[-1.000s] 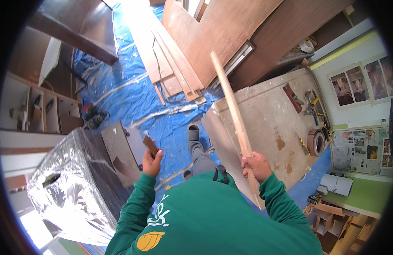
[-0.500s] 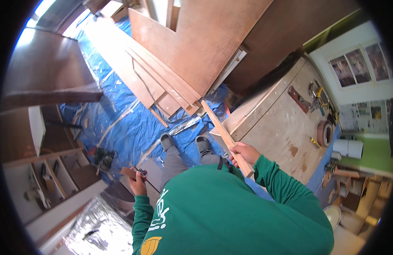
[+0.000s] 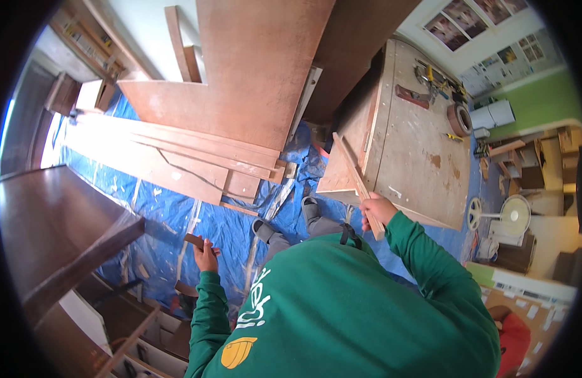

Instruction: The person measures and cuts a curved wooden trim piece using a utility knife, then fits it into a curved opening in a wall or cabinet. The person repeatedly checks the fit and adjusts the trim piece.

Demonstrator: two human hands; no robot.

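The right hand (image 3: 378, 211) was closed around a long, narrow, pale-brown wooden strip (image 3: 350, 162) at the left side of the pale, stained wooden table (image 3: 413, 179). Well left of the table, the left hand (image 3: 206, 256) was partly curled around a small, flat, brown piece (image 3: 193, 240). A reddish-brown hand plane (image 3: 412, 96) lay on the table.

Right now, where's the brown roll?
In the head view, the brown roll sits at upper right on the bench, beyond your right hand, left of the white cylinder, a yellow tool just below.
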